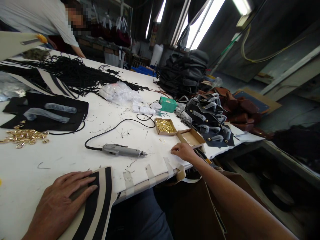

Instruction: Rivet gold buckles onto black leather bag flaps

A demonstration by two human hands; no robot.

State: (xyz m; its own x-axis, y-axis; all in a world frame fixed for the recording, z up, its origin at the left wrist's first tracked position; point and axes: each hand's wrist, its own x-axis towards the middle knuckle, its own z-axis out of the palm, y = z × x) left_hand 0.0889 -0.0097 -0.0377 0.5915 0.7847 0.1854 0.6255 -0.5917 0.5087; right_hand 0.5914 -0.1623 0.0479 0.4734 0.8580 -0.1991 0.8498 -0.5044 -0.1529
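Note:
My left hand [66,191] lies flat, fingers stretched out, on a cream panel with black stripes [106,186] at the table's front edge. Farther right, my right hand [183,151] rests low over the table, fingers drawn together in a pinch; what is between them is too small to make out. Just behind that hand stand a shallow cardboard box [191,137] with little in it and another box [165,126] full of small gold-coloured metal pieces. Between my hands a grey electric screwdriver [122,150] lies on its side, bit pointing right, its black cord curling backward.
Gold metal rings [25,136] lie in a heap at left beside black panels with wrapped handles [62,113]. Black cords [72,71], clear plastic bags [118,91] and a green box [168,104] are behind. Dark pieces with gold fittings [207,120] pile at right. A person [42,20] leans over the far left.

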